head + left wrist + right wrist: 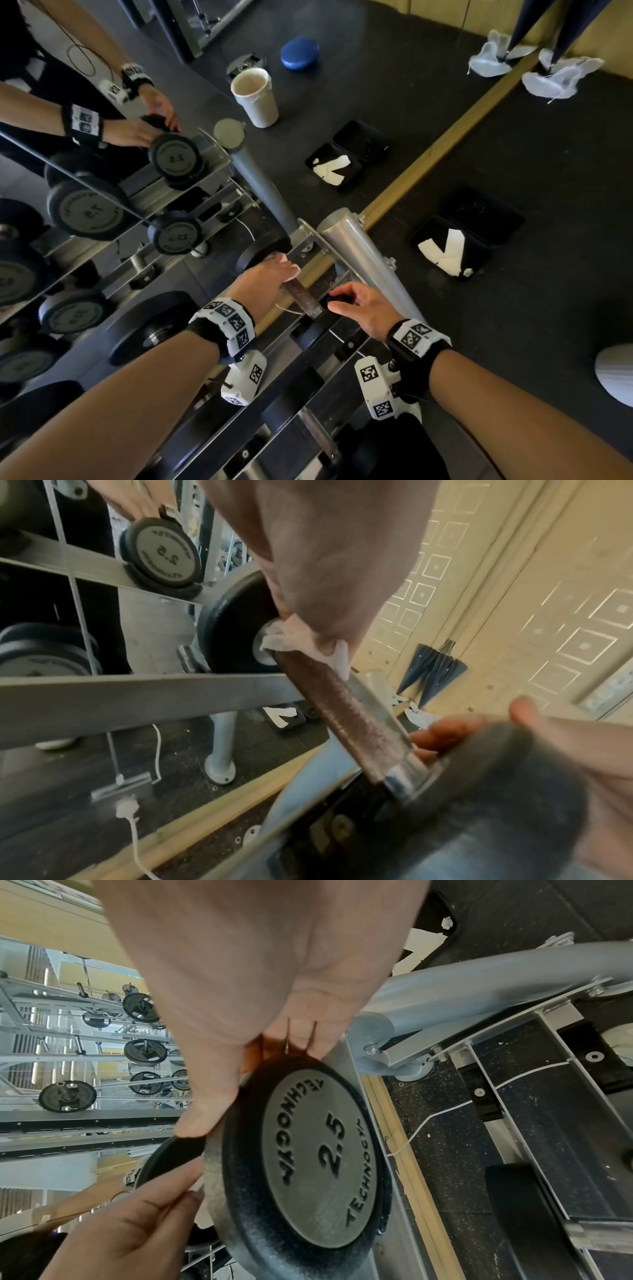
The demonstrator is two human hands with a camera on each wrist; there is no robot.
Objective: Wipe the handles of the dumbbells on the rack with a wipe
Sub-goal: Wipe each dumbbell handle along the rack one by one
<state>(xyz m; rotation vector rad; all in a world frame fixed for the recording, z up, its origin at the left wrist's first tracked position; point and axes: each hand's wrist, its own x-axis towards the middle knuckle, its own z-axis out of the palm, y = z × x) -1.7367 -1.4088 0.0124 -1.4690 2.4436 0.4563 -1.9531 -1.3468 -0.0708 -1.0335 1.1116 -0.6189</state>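
Observation:
A 2.5 dumbbell lies across the top rail of the rack (346, 274). Its brown knurled handle (303, 300) (349, 718) shows between my two hands. My left hand (287, 270) (325, 593) grips a crumpled white wipe (294, 639) around the far end of the handle, right against the far black head (263, 250) (232, 626). My right hand (337, 300) (246, 993) curls its fingers and thumb over the rim of the near head (308, 1164) (496, 791). Most of the wipe is hidden under the left fingers.
A mirror runs along the wall behind the rack and doubles the dumbbells and my hands. A grey rack post (363, 253) slants down at the right. A black tray with white wipes (452, 253) lies on the dark floor. More dumbbells (147, 325) sit on lower rails.

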